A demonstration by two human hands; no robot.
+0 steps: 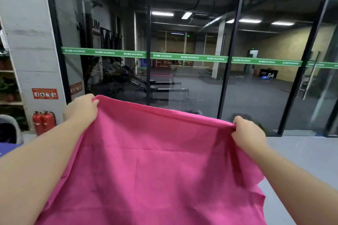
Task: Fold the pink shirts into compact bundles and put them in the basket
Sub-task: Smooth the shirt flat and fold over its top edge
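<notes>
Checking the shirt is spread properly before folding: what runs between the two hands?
In the head view, only the pink shirt: its top edge stretches from the left hand to the right hand, each grip pinching a corner, nothing else between.

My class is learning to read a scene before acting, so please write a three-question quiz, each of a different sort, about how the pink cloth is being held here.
1. True or false: the pink shirt lies folded in a basket.
2. Which hands grip its top edge? A) left hand only B) right hand only C) both
3. Fill in: two red fire ______ stand by the pillar at the left.

Key:
1. False; it is held up, spread out, and no basket is in view.
2. C, one at each upper corner.
3. extinguishers
</notes>
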